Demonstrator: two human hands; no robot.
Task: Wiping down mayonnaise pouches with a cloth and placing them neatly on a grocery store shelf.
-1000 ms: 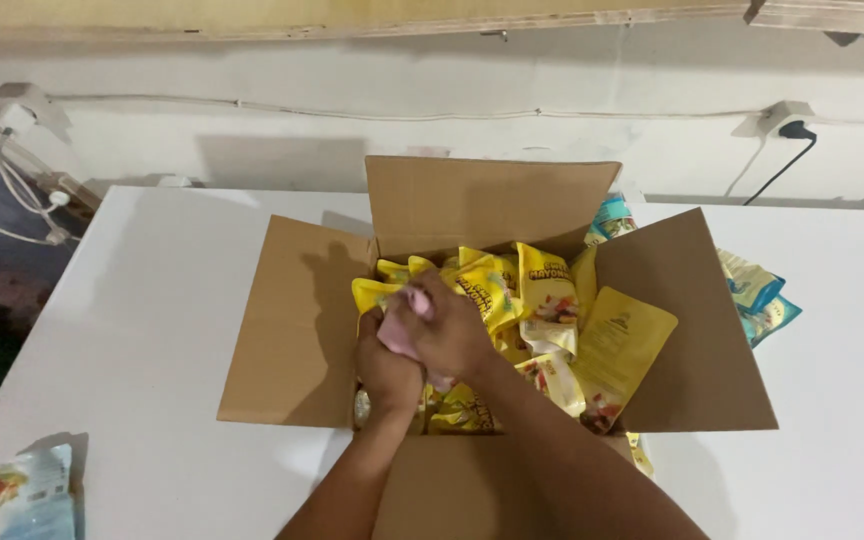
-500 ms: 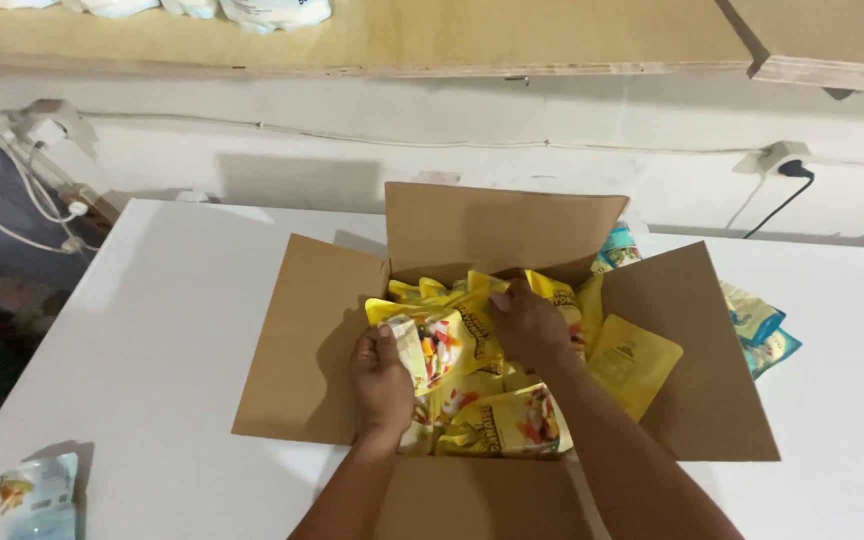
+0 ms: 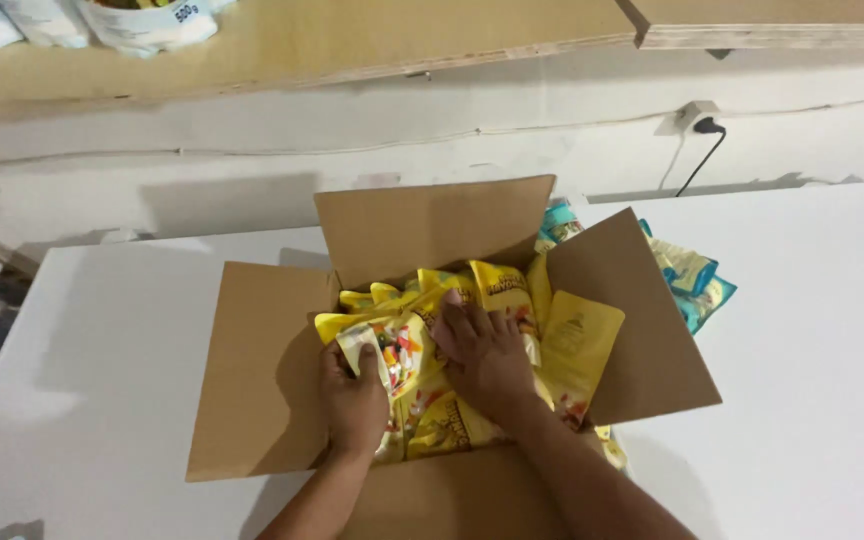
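From the head camera, looking down, an open cardboard box [image 3: 262, 370] sits on a white table [image 3: 112, 340], its four flaps folded outward. The box is packed close to the brim with yellow snack pouches [image 3: 497, 290], some standing on edge along the back wall, others lying flat and overlapping near the front. One plainer yellow pouch [image 3: 577, 340] leans against the inner face of the right flap.

Both hands are down inside the box. The left hand [image 3: 352, 400] curls its fingers around the edge of a yellow pouch with a white and coloured print [image 3: 392, 350], thumb on top, gripping it near the left wall. The right hand [image 3: 485, 355] lies flat and spread, palm down, pressing on the pouches in the middle of the box; it clasps nothing, the fingers simply resting across the packets.

Behind the right flap, out on the table, a few teal-and-white pouches [image 3: 697, 280] lie in a loose heap, partly hidden by the cardboard. One more teal corner peeks up just beyond the back flap.

Above the table runs a pale plywood shelf [image 3: 352, 40], and at its left end stand white bags [image 3: 142, 20], cut off by the frame. A black plug [image 3: 707, 126] sits in a wall socket on the right, its cable trailing down to the table.
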